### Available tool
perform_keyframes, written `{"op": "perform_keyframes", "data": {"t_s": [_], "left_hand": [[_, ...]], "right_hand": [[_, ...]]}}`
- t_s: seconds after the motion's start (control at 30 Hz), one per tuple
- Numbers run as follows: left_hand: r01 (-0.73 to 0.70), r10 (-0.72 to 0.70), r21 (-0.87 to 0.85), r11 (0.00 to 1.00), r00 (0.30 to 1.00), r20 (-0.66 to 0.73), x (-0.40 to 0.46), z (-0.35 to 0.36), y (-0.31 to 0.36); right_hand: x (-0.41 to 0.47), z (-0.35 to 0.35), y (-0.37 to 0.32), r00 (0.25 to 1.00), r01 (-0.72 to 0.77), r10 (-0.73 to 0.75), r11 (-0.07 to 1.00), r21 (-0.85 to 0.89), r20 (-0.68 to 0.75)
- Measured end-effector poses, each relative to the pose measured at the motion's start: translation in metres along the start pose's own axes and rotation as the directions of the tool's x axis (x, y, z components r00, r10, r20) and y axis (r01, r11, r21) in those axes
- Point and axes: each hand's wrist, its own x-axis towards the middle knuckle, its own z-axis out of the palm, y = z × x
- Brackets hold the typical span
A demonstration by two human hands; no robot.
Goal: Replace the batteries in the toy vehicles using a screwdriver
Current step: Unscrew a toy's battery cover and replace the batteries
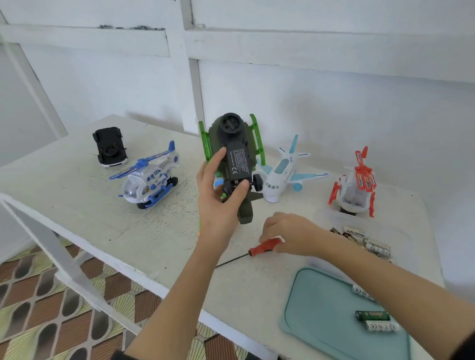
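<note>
We have the left hand (220, 194) gripping the green toy vehicle (236, 162), lifted off the table (87, 194) with its black underside turned toward us — thumb across the near end by the small screw, fingers round the left flank. Its long axis runs near to far, nose end pointing away. The right hand (289, 237) is down on the table, fingers curled round the red handle of the screwdriver (255, 252); whether it is fully clenched or only just closing we cannot tell. The screwdriver lies flat, shaft pointing left and slightly near, tip well apart from the vehicle, which sits up and to the left of that grip. So the right hand is the nearer one to the tool, and we judge the tip must swing up and away to meet the screw. Loose batteries (378, 249) lie right of the hand, more on the teal tray (316, 317) — other toys untouched behind.
</note>
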Motion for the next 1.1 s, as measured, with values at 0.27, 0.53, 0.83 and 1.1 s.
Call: {"op": "perform_keyframes", "data": {"t_s": [0.27,0.53,0.83,1.1], "left_hand": [[-0.015,0.015,0.009,1.000,1.000,-0.010,0.001,-0.003,0.003],[-0.068,0.070,0.152,0.986,0.997,-0.009,0.010,0.004,0.007],[-0.117,0.110,0.210,0.971,0.993,0.042,0.022,0.021,0.000],[-0.094,0.079,0.193,0.977,0.993,0.088,0.021,0.036,-0.006]], "right_hand": [[0.014,0.009,-0.005,0.993,0.001,0.020,0.984,-0.181,0.117],[-0.013,-0.025,-0.001,0.989,-0.030,0.057,0.982,0.186,-0.139],[-0.085,-0.110,0.003,0.910,-0.053,0.244,0.870,0.489,-0.336],[-0.110,-0.128,0.001,0.764,0.073,0.272,0.865,0.497,-0.585]]}}
